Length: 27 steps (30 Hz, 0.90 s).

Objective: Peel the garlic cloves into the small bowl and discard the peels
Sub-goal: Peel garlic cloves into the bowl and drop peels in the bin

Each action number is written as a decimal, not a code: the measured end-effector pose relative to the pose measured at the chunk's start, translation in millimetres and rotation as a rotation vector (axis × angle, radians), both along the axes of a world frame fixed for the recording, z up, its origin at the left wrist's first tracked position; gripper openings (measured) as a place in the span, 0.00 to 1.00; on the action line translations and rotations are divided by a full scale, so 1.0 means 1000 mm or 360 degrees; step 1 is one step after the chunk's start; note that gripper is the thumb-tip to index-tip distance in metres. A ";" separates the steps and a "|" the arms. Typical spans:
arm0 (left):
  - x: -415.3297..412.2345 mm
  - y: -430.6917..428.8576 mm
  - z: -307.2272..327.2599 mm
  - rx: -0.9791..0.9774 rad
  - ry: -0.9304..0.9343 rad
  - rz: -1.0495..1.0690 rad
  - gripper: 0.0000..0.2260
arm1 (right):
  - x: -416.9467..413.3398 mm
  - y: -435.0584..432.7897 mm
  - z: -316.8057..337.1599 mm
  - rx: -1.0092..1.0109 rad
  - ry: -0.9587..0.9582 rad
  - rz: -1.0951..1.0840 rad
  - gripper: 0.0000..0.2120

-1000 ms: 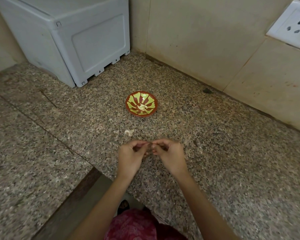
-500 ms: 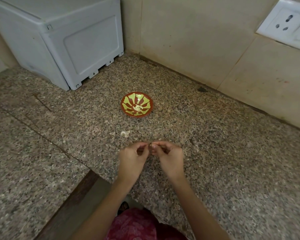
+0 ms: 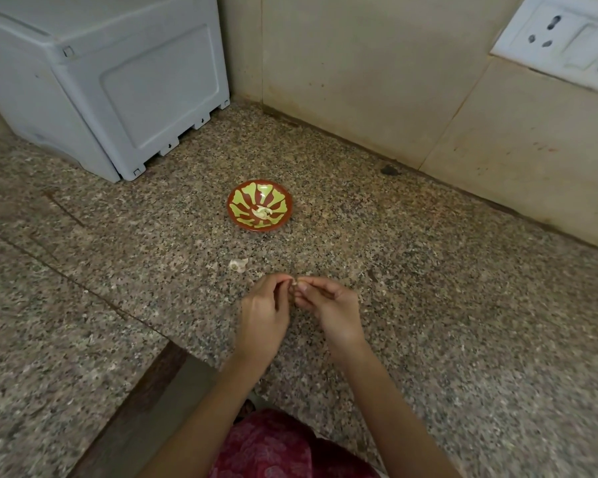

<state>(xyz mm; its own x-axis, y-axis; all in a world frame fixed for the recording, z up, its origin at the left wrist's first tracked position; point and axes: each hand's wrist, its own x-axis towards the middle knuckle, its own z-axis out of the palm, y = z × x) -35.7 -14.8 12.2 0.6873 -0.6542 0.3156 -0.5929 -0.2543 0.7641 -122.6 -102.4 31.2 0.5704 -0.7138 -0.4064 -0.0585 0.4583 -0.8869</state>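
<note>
1. Spanning the whole view, the speckled counter [image 3: 428, 305] is the work surface; peeling low over it keeps scraps easy to gather.
2. The left hand [image 3: 265, 315] and right hand [image 3: 335, 312] meet fingertip to fingertip, both pinching one garlic clove [image 3: 295, 282].
3. The small bowl [image 3: 259, 194] sits beyond the hands, well apart, with peeled garlic [image 3: 263, 212] at its centre.
4. The clove, mostly hidden by fingertips, wants one hand steadying it while the other thumbnail lifts skin.
5. A pale scrap [image 3: 239, 264], probably peel, lies between bowl and hands.

Mostly hidden between fingertips [image 3: 285, 279]: probably clove [image 3: 294, 286]; socket plate [image 3: 563, 43] cut off right.
</note>
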 end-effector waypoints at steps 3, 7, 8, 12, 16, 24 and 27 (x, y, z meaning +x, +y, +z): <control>-0.001 -0.002 0.002 -0.0007 0.0022 0.0024 0.06 | -0.001 -0.005 0.001 0.0407 -0.0152 -0.0089 0.08; 0.001 -0.005 0.003 0.0031 0.0017 0.0025 0.06 | -0.005 -0.013 0.000 0.0484 -0.0163 -0.0015 0.08; 0.002 -0.006 0.003 0.0036 0.0020 0.0030 0.06 | -0.007 -0.015 0.001 0.0437 -0.0138 0.0033 0.09; 0.001 -0.010 0.004 0.0041 -0.0019 0.0042 0.06 | -0.011 -0.021 0.001 0.0350 -0.0093 0.0143 0.09; -0.001 -0.013 0.001 0.0038 -0.0023 0.0052 0.07 | -0.013 -0.023 0.003 0.0398 -0.0105 0.0139 0.08; -0.005 -0.010 0.000 -0.0022 0.0077 -0.0020 0.10 | -0.017 -0.026 0.000 0.0369 -0.0116 -0.0056 0.09; -0.008 -0.011 0.002 -0.0030 0.0053 -0.0058 0.11 | -0.017 -0.025 -0.001 0.0344 -0.0099 -0.0075 0.08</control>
